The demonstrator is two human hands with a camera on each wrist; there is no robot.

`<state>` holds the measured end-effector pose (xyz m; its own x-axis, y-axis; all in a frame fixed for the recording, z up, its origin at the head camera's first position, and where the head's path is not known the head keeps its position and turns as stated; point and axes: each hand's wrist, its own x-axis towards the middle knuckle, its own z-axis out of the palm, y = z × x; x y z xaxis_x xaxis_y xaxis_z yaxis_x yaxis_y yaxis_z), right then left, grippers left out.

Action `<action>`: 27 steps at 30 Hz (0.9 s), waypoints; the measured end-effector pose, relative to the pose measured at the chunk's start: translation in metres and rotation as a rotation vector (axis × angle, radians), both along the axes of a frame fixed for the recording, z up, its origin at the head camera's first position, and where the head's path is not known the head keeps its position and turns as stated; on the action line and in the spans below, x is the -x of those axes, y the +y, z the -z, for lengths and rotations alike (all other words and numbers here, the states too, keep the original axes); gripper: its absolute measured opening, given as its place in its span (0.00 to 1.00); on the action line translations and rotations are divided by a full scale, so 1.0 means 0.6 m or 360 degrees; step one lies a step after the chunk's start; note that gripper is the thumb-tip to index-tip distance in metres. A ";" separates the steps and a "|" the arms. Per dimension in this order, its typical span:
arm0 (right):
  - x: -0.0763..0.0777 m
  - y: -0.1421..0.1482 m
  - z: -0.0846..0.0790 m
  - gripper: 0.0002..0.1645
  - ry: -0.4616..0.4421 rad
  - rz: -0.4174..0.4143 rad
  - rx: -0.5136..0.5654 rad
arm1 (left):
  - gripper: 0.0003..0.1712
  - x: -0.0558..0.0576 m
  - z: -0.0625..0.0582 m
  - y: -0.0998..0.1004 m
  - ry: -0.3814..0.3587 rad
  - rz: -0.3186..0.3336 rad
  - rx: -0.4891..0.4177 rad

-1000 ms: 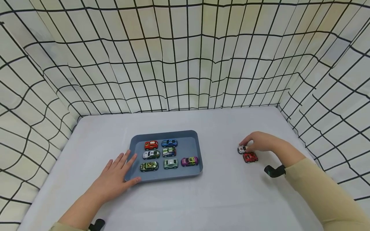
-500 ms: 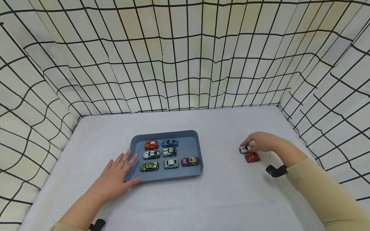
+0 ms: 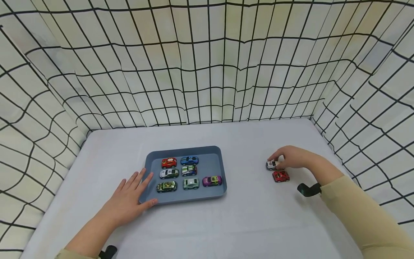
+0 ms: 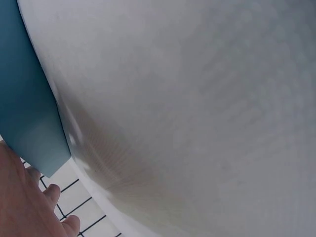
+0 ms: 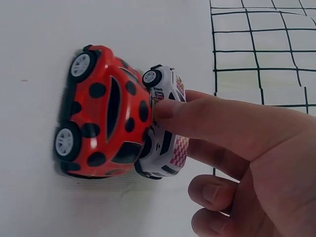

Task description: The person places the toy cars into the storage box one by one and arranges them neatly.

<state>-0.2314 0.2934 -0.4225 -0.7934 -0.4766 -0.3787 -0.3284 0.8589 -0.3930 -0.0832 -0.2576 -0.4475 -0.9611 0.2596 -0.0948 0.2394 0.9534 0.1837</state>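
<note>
My right hand [image 3: 292, 157] pinches a white toy car [image 5: 165, 150] between thumb and forefinger, close over the table at the right. Beside it, nearer me, stands a red toy car with black spots [image 5: 106, 118], which no finger holds. My left hand [image 3: 128, 199] spreads its fingers at the left rim of a blue-grey tray [image 3: 207, 198]. Several toy cars stand in that tray, among them a blue one [image 3: 189, 160], a red one [image 3: 169, 163] and a purple one [image 3: 212, 181]. The left wrist view shows the tray's side [image 4: 29, 94] above the fingers.
A white cloth [image 3: 226, 223] covers the table. Black netting [image 3: 207, 68] over pale fabric encloses its back and both sides. Inside the tray, the cars stand in rows toward the left, with a pale green one [image 3: 191, 183] in the front row.
The white car has moved slightly away from me in my right hand, opening a small gap to the spotted red car. My left hand and the tray hold their places.
</note>
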 end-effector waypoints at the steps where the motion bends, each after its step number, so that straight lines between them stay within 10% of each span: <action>1: 0.002 0.001 0.000 0.20 0.0000 0.0003 0.0013 | 0.57 0.000 -0.001 0.000 -0.0001 0.0000 0.0001; 27: 0.022 -0.149 -0.038 0.21 -0.0012 -0.0161 0.0235 | 0.56 -0.002 -0.004 0.002 0.0005 0.0003 -0.0023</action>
<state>-0.2448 0.2037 -0.3998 -0.7359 -0.6049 -0.3042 -0.4069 0.7542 -0.5154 -0.0818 -0.2567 -0.4451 -0.9608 0.2631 -0.0877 0.2421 0.9500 0.1970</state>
